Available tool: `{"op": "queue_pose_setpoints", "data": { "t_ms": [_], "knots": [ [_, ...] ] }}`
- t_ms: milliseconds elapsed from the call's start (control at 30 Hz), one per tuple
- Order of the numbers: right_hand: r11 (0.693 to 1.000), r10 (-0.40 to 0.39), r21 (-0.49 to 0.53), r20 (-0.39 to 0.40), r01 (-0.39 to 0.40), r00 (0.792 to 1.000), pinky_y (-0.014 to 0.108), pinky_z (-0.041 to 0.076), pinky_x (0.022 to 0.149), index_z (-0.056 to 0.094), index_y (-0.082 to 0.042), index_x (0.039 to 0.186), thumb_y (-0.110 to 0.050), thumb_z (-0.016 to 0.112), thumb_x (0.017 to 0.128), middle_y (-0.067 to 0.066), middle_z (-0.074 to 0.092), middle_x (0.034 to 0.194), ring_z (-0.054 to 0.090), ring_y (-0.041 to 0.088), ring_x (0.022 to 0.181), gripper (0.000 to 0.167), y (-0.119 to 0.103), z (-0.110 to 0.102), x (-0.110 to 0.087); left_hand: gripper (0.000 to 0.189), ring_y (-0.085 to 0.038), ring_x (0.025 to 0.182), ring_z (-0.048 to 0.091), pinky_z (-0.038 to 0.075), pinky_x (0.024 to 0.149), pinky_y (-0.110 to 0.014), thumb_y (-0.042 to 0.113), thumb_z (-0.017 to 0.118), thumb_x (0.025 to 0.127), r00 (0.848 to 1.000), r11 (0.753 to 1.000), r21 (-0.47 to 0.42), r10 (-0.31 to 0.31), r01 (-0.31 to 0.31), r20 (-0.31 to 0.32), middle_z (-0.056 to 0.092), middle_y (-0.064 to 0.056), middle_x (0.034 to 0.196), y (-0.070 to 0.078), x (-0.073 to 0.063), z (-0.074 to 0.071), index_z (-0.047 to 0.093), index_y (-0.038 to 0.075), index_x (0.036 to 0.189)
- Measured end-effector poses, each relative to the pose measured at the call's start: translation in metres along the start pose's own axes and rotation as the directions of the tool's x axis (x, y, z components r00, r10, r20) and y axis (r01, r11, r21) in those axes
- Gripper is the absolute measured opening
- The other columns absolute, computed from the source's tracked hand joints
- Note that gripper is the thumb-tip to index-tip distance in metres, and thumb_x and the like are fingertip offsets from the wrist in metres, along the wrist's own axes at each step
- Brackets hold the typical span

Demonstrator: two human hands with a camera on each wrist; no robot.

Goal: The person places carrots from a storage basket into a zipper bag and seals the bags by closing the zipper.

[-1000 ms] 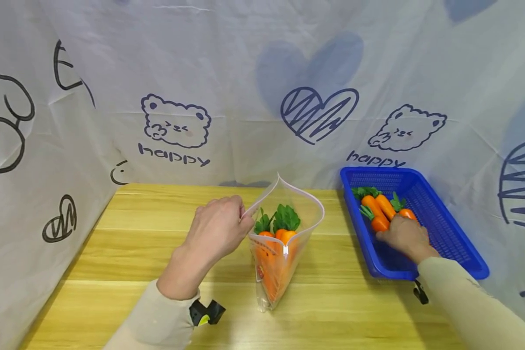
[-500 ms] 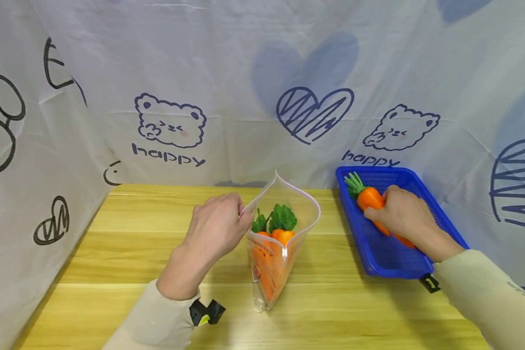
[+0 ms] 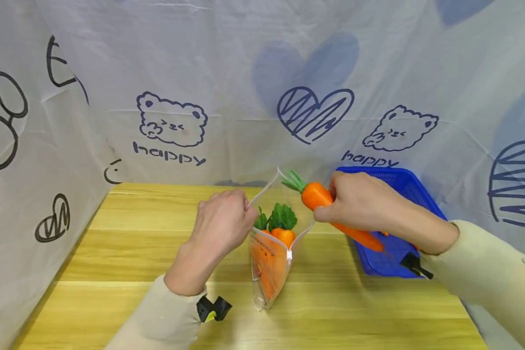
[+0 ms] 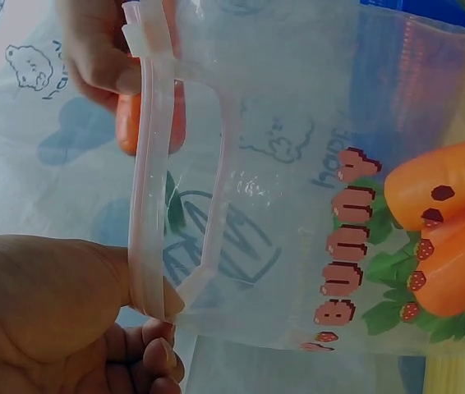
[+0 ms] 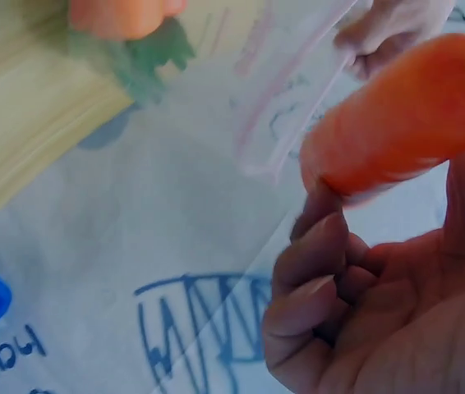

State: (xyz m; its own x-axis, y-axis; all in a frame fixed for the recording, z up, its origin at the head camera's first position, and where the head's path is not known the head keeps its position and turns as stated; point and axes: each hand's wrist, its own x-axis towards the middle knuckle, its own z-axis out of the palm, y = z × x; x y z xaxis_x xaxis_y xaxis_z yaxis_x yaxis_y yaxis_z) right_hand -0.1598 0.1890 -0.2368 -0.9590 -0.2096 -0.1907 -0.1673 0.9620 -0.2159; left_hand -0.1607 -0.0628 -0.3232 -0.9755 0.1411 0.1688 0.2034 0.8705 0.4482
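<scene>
A clear zip bag (image 3: pixel 269 272) stands upright on the table with its mouth spread wide. Several orange carrots (image 3: pixel 283 236) with green tops are inside it. My left hand (image 3: pixel 223 218) pinches the left edge of the bag's mouth; in the left wrist view, its thumb (image 4: pixel 146 295) presses on the zip strip. My right hand (image 3: pixel 358 201) grips another carrot (image 3: pixel 316 196) between thumb and fingers. Its leafy end points up and left, above the right rim of the bag, and its tip slants down to the right. In the right wrist view this carrot (image 5: pixel 405 123) blurs slightly.
At the right stands a blue plastic basket (image 3: pixel 378 265), partly hidden behind my right arm, with bits of orange showing in it. A white printed cloth (image 3: pixel 245 97) hangs behind and beside the wooden table (image 3: pixel 148 253).
My right hand has taken hold of a carrot in the basket, lifted it out and moved left to the bag's mouth. The left hand has kept its grip on the bag's edge.
</scene>
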Motion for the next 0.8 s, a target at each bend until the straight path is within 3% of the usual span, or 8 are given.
{"op": "queue_pose_setpoints", "data": {
  "t_ms": [200,400,633,800],
  "knots": [
    [0.992,-0.034,-0.118,0.152,0.053,0.988,0.028,0.039,0.050,0.058,-0.015,0.069,-0.044,0.071,0.080,0.000,0.057,0.062,0.056,0.018,0.052,0.033,-0.021,0.002,0.016,0.013,-0.027,0.073,0.056,0.042,0.073,-0.046,0.020,0.056,0.092,1.000,1.000,-0.003,0.014,-0.014,-0.021,0.058,-0.002,0.074,0.007,-0.001,0.003,0.057,0.016,0.080],
    [0.988,-0.030,-0.140,0.263,0.069,0.964,0.026,0.036,0.052,0.059,-0.017,0.066,-0.043,0.071,0.082,-0.002,0.058,0.061,0.054,0.015,0.055,0.033,-0.033,0.011,0.053,0.015,-0.027,0.072,0.055,0.040,0.069,-0.043,0.018,0.059,0.091,0.997,0.998,0.012,0.063,-0.063,-0.043,0.056,-0.002,0.071,0.016,-0.002,0.010,0.055,0.015,0.077],
    [0.996,-0.046,-0.060,0.257,0.064,0.965,0.026,0.035,0.045,0.055,-0.018,0.060,-0.041,0.067,0.085,-0.003,0.051,0.056,0.047,0.014,0.048,0.036,-0.043,0.028,0.084,0.014,-0.027,0.073,0.055,0.037,0.068,-0.041,0.020,0.061,0.092,0.995,0.995,0.015,0.096,-0.096,-0.028,0.055,-0.001,0.073,0.025,-0.003,0.016,0.056,0.014,0.081],
    [1.000,-0.009,0.005,0.226,0.008,0.974,0.028,0.050,0.047,0.061,-0.012,0.068,-0.033,0.067,0.089,0.001,0.057,0.061,0.056,0.016,0.047,0.030,-0.049,0.047,0.096,0.012,-0.027,0.075,0.058,0.041,0.070,-0.043,0.019,0.060,0.092,0.994,0.994,0.014,0.112,-0.112,-0.020,0.057,-0.001,0.077,0.027,-0.004,0.015,0.056,0.014,0.082]
  ]
}}
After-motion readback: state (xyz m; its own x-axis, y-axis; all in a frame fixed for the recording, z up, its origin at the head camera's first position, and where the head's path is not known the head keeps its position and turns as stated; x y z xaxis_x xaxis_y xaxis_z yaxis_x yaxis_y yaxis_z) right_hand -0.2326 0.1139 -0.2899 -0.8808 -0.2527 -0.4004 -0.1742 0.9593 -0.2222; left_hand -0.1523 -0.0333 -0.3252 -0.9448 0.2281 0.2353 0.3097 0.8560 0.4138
